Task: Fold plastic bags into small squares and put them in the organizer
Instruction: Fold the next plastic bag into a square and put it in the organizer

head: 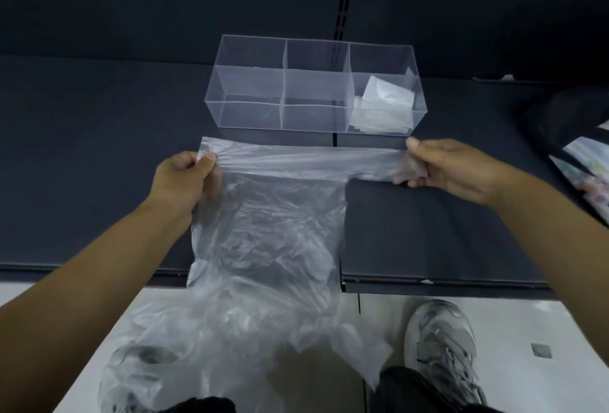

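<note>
Count: one clear organizer (pixel 247 115) with three compartments stands far on the dark shelf (pixel 82 155), its right compartment holding folded bags (pixel 385 104) whose number cannot be told; one unfolded bag (pixel 270 225) is in work, and two hands are in view. The left hand (pixel 184 177) pinches the bag's top left corner and the right hand (pixel 461 172) pinches its top right end, stretching the top edge taut between them just near of the organizer. The bag's body hangs below the left hand, over the shelf's near edge.
</note>
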